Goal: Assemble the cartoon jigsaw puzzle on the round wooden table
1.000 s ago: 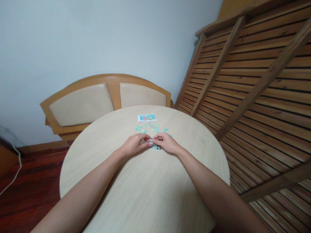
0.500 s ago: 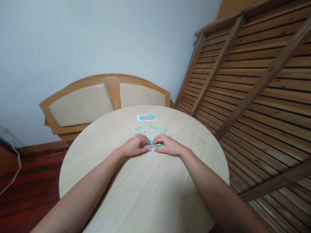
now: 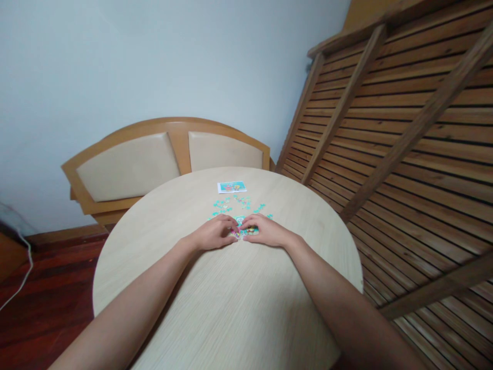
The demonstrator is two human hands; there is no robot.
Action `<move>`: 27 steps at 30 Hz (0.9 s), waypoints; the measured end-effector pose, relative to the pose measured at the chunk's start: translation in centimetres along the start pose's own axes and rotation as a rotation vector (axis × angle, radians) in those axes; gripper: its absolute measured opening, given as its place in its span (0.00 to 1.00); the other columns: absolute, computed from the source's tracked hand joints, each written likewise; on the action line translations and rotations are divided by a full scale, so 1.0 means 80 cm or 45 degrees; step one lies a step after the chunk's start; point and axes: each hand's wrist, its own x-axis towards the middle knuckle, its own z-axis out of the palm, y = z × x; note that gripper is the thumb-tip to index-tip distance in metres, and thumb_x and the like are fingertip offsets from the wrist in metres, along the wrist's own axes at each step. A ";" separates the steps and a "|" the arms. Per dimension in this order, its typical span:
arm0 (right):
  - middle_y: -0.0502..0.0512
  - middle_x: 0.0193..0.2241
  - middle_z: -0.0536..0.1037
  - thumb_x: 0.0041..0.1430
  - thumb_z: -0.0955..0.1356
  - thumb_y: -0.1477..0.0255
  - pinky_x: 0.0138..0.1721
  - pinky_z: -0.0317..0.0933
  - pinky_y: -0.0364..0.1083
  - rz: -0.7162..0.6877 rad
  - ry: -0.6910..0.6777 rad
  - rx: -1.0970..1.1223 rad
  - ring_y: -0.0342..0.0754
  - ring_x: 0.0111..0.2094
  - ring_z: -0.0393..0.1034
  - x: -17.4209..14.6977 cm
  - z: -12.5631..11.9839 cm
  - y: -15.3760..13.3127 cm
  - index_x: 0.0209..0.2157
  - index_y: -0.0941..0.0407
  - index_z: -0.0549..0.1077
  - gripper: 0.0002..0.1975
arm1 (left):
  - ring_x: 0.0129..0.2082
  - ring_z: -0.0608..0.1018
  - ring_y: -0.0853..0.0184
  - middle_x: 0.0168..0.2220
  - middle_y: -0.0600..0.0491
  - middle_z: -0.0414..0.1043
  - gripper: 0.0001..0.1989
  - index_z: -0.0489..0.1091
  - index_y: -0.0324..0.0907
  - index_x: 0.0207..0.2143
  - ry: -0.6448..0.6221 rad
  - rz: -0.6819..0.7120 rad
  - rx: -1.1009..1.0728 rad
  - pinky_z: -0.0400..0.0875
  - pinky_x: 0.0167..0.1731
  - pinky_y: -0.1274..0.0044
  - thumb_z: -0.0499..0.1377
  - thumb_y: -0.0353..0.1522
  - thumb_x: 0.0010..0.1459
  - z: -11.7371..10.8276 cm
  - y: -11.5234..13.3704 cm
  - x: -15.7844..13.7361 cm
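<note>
Both hands rest at a partly joined jigsaw puzzle (image 3: 241, 221), turquoise with pink and yellow spots, lying flat on the round table. My left hand (image 3: 216, 232) is closed over its left part, the fingers curved above and the thumb at the near edge. On the right side my right hand (image 3: 267, 230) grips it in the same way, thumb and fingers bent around the pieces. Much of the puzzle is hidden under the fingers. Loose turquoise jigsaw pieces (image 3: 222, 204) lie scattered just beyond the hands, with several more puzzle pieces (image 3: 259, 208) to the right.
A picture card (image 3: 232, 187) in turquoise, pink and yellow lies farther back on the pale round table (image 3: 231, 303). Behind the table stands a padded headboard (image 3: 129, 167) against the wall. A slatted wooden frame (image 3: 385, 154) leans close on the right.
The fingers have shifted only slightly at the puzzle, and both hands stay in the same place. The loose pieces and the card lie as before.
</note>
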 end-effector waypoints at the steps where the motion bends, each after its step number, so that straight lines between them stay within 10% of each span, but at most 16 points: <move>1: 0.57 0.46 0.78 0.55 0.74 0.68 0.54 0.61 0.51 0.001 -0.001 -0.002 0.53 0.49 0.71 0.000 0.000 0.000 0.45 0.53 0.80 0.14 | 0.49 0.75 0.59 0.46 0.46 0.75 0.10 0.75 0.42 0.42 -0.002 0.001 -0.008 0.68 0.54 0.66 0.61 0.36 0.61 -0.001 0.000 0.000; 27: 0.58 0.46 0.78 0.56 0.74 0.67 0.55 0.61 0.53 -0.017 -0.011 -0.003 0.54 0.50 0.70 -0.001 -0.001 -0.001 0.45 0.54 0.80 0.15 | 0.48 0.76 0.59 0.46 0.45 0.75 0.13 0.74 0.41 0.43 -0.059 -0.025 -0.023 0.69 0.52 0.67 0.63 0.39 0.59 -0.011 -0.007 -0.005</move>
